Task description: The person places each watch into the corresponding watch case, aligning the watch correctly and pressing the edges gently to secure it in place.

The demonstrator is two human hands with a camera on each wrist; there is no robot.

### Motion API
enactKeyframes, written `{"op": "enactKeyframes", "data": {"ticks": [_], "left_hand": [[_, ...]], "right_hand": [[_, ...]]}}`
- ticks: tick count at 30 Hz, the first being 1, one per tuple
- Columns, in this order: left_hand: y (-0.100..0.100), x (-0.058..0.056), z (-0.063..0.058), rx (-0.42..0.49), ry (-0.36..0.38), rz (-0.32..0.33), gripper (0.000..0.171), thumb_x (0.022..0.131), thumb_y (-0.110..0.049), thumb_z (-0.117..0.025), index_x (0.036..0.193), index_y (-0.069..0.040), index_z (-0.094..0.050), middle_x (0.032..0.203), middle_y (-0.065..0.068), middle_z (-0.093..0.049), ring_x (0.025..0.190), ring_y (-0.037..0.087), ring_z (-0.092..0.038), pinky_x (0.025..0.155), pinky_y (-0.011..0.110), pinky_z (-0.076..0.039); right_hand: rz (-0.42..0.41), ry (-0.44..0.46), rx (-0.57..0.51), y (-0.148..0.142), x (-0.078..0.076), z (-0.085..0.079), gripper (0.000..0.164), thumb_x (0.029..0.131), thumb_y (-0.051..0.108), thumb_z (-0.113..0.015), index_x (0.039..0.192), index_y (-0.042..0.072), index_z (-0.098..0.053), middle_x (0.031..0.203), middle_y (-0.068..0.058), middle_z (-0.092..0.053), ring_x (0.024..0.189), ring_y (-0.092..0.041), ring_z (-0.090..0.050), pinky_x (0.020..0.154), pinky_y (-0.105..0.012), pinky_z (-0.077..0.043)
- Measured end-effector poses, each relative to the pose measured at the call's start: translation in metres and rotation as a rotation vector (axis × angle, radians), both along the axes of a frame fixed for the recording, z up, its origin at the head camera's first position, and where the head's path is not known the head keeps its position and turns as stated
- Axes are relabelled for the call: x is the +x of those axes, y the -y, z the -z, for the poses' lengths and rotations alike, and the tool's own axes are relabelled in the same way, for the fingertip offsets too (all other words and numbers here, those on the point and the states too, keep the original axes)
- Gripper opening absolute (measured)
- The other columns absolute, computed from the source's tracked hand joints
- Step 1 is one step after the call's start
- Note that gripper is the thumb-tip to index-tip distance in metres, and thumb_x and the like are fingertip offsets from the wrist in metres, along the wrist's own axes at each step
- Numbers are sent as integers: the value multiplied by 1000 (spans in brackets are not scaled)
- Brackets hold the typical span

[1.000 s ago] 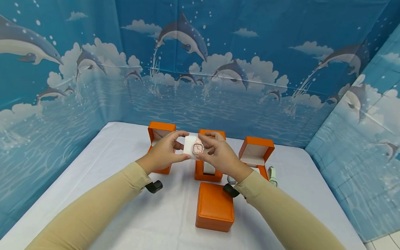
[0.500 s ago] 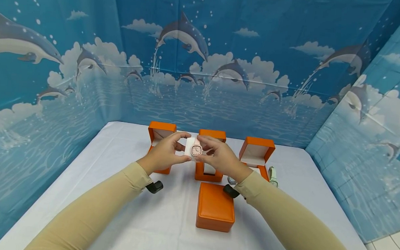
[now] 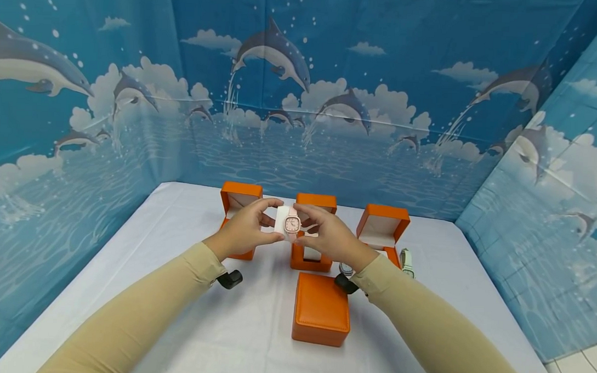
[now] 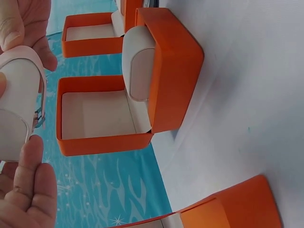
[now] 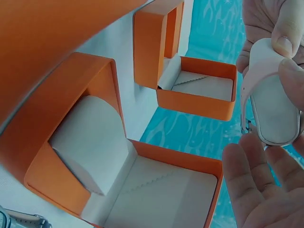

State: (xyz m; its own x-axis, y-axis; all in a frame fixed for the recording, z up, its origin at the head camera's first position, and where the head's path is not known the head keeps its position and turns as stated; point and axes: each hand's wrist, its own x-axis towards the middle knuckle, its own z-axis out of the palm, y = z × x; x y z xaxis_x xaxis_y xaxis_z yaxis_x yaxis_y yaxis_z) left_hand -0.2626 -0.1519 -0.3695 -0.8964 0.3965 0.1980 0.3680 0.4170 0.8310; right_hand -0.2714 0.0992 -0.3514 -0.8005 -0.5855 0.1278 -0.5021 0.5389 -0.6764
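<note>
A pink-strapped watch (image 3: 291, 224) with a squarish rose-rimmed face is wrapped around a white cushion (image 3: 281, 219), held above the table. My left hand (image 3: 243, 226) grips the cushion from the left, thumb below and fingers above. From the right, my right hand (image 3: 331, 229) pinches the watch and its strap. Seen from behind in the left wrist view, the strap (image 4: 21, 53) bends round the cushion (image 4: 16, 102), and its buckle (image 4: 39, 116) hangs at the edge, off the cushion's surface. Fingers of my right hand (image 5: 266, 194) lie beside the cushion's end in the right wrist view.
Three orange boxes stand open behind the hands: left (image 3: 240, 190), middle (image 3: 316, 200) and right (image 3: 385, 214). A white cushion (image 5: 90, 137) sits in the middle box. Nearer is a closed orange box (image 3: 321, 308). A silver watch (image 3: 346, 269) and a pale green watch (image 3: 406, 263) lie rightward.
The watch has shifted slightly left and down, so it sits further over the cushion. My right fingers have moved a little with it; the boxes have stayed put.
</note>
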Motion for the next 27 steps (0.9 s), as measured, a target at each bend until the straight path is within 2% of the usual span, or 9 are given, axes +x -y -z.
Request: {"op": "enactKeyframes", "data": {"ticks": [8, 15, 27], "left_hand": [[0, -1, 1, -1, -6, -11, 74, 91, -18, -84, 155, -18, -48, 157, 3, -48, 118, 22, -67, 88, 35, -62], [-2, -1, 0, -4, -19, -10, 73, 91, -17, -84, 155, -17, -48, 157, 4, -48, 117, 22, -69, 89, 34, -63], [-4, -1, 0, -20, -21, -20, 72, 91, -18, -84, 154, -18, -49, 157, 4, -48, 117, 23, -69, 89, 34, -63]], "right_hand": [[8, 13, -3, 0, 0, 4, 84, 97, 17, -78, 167, 22, -32, 161, -6, -47, 126, -26, -62, 108, -47, -55], [-10, 40, -27, 0, 0, 3, 87, 98, 14, -77, 169, 20, -26, 167, -7, -42, 128, -30, -65, 110, -48, -54], [0, 47, -25, 1, 2, 5, 88, 97, 11, -76, 169, 19, -26, 168, -9, -40, 129, -31, -66, 107, -43, -57]]}}
